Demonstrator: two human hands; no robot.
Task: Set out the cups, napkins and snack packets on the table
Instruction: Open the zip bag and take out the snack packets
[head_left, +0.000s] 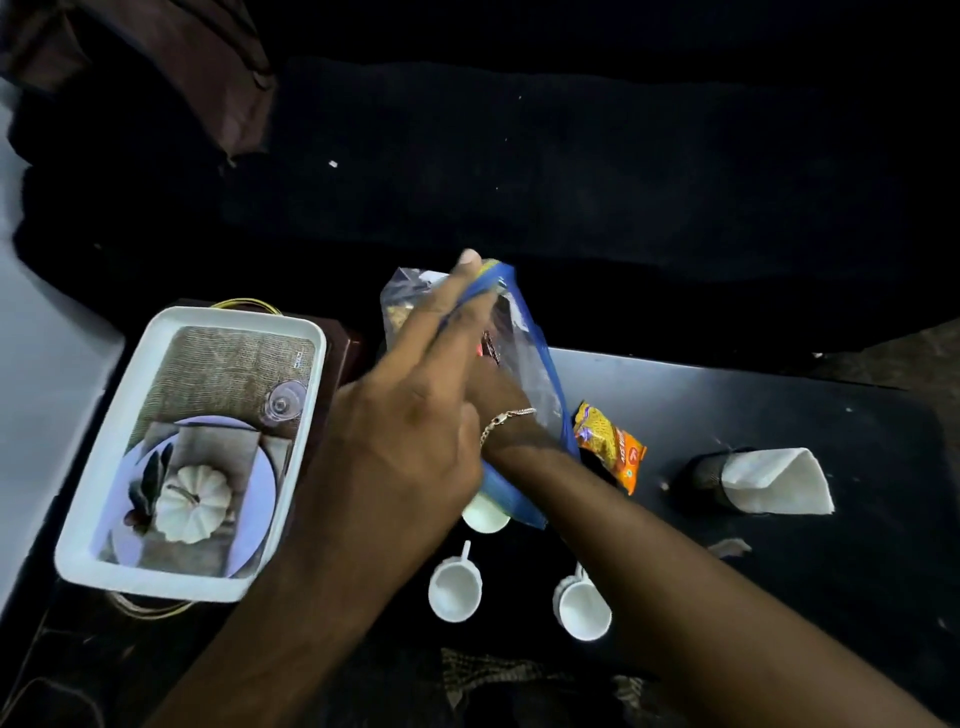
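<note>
Hands meet at a clear plastic zip bag with a blue seal strip (524, 364), which stands tilted in the middle of the dark table (779, 405), its long axis running from its top, away from the person, down to the blue edge near them. The left hand (400, 431) lies against the bag's left face, fingers stretched up along the blue strip and pinching it by the top edge. The right hand (498, 395) is pushed inside the bag past the wrist with its thin metal bracelet (504, 423); whether its fingers have closed on anything I cannot tell, since plastic and the left hand hide them.

Remaining snack packets sit deeper in the bag, beyond the right hand along that axis, so the right hand is the nearer one to draw them out.

One orange snack packet (610, 447) already lies just right of the bag; its lettering is too blurred to read. Three white handled cups (454, 590) stand nearby, one partly under the bag. A white folded napkin (774, 480) sits in a dark mesh holder (698, 480) well to the right. A white rectangular tray printed with a pumpkin place setting (192, 452) lies left.
</note>
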